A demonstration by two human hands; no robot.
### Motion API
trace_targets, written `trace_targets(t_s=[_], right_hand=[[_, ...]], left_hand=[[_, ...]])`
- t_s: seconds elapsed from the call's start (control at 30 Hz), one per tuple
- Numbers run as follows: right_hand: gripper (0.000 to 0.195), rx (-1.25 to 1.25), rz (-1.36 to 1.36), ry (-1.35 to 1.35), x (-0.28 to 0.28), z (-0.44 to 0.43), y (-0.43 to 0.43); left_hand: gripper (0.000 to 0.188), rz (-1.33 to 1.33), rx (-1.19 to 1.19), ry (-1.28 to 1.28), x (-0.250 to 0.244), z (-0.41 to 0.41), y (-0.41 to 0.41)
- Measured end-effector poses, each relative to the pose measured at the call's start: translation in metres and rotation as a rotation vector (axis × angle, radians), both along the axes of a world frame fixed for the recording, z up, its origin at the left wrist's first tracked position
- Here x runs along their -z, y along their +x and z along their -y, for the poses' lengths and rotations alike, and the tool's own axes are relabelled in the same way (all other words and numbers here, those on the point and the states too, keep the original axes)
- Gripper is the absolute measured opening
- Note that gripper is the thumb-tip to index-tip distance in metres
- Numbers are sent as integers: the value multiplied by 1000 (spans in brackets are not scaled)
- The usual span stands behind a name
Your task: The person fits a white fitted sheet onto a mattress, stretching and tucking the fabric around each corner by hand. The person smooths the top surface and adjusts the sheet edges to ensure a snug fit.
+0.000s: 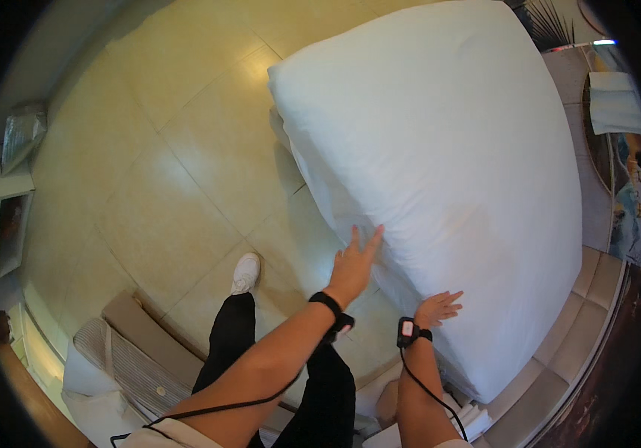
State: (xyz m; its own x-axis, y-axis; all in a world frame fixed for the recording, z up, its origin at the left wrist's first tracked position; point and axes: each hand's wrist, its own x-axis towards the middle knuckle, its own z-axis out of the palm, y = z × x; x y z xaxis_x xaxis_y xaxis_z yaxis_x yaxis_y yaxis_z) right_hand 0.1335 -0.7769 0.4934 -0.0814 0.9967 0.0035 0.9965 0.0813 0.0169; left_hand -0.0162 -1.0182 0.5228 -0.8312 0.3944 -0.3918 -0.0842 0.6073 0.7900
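Observation:
A mattress covered with a smooth white sheet [443,140] fills the middle and right of the view. Along its near left edge the sheet hangs down the side with shallow creases. My left hand [353,266] is at this edge, two fingers stretched out against the cloth and the others curled. Closer to the near corner, my right hand [438,309] lies palm down at the top edge of the sheet with its fingers spread. Neither hand grips the cloth. Both wrists carry black straps with small devices and a cable.
Beige floor tiles [186,157] lie left of the bed, with my white shoe [246,271] on them. A padded headboard [555,358] borders the mattress at lower right. Striped upholstered furniture [130,358] stands at lower left. Folded white cloths [468,417] sit beside the near corner.

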Motion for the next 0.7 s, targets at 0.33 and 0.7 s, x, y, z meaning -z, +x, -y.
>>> trace_targets(t_s=[0.33, 0.7], right_hand=[[79, 285, -1083, 44, -32, 56, -86], [3, 767, -2146, -573, 68, 41, -64]], left_hand=[[49, 502, -294, 382, 83, 27, -13], [23, 746, -507, 1146, 91, -33, -128]])
